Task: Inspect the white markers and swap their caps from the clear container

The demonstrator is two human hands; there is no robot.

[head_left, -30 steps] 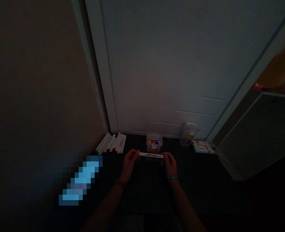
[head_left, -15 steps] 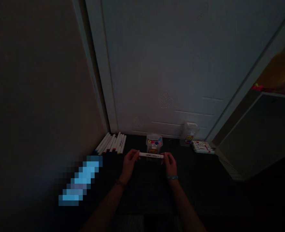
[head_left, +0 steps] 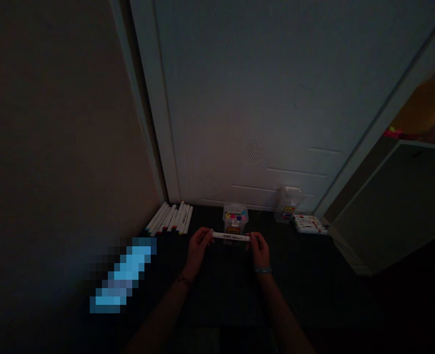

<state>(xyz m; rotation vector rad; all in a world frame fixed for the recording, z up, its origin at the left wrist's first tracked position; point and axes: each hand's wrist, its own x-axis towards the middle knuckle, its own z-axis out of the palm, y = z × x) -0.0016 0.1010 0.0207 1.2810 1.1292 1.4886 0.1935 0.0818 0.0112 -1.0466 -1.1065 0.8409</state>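
Observation:
A white marker (head_left: pixel 230 237) is held level between my two hands, above the dark tabletop (head_left: pixel 232 290). My left hand (head_left: pixel 198 248) pinches its left end, and my right hand (head_left: pixel 259 248) pinches the right end. Just behind the marker stands a clear plastic box (head_left: pixel 235 208) with several markers in it, their coloured ends facing up. The marker and my hands hide part of the box's lower front. To the left lie several white markers (head_left: pixel 182 219) in a loose row, with coloured tips toward me.
At the back right a clear container (head_left: pixel 289 204) with a label stands against the white door-like panel (head_left: pixel 217 98). Beside it lies a stack of several white markers (head_left: pixel 310 224). A bright, pixelated patch (head_left: pixel 127 275) is at the left, by the wall (head_left: pixel 66 147).

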